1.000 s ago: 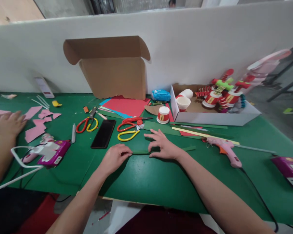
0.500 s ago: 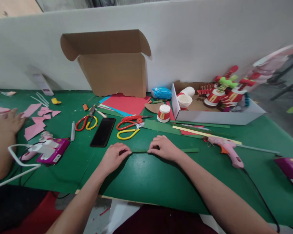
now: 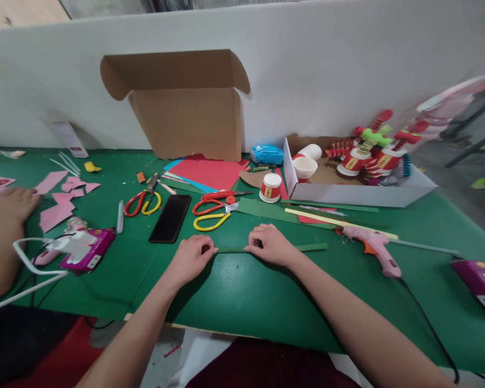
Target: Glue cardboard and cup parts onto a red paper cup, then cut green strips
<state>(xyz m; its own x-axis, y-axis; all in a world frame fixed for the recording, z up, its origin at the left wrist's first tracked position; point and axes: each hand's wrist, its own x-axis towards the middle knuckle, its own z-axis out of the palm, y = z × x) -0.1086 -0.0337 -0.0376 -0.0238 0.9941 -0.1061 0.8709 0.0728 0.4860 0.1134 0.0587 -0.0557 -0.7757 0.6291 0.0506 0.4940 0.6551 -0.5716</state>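
A narrow green paper strip [image 3: 231, 250] lies along the front of the table, running left to right under both hands. My left hand [image 3: 193, 253] pinches its left end between thumb and fingers. Farther right, my right hand [image 3: 269, 244] is closed on the strip with curled fingers, and the strip's free end sticks out beyond the wrist. Just behind my hands are yellow-and-red-handled scissors [image 3: 212, 221] and a black phone [image 3: 170, 219]. A paper cup [image 3: 270, 188] with a red label stands upright behind my right hand.
A pink glue gun [image 3: 372, 242] lies to the right, its cord running off the front edge. An open box [image 3: 353, 195] holds cups and paper figures. Coloured sheets [image 3: 210, 171] lie at the back. At far left, another person's hand [image 3: 14, 205] rests near pink paper pieces [image 3: 56, 215].
Almost nothing differs. Both hands stay on the green strip with only a very slight shift, and the other person's hand at the left has moved a little.
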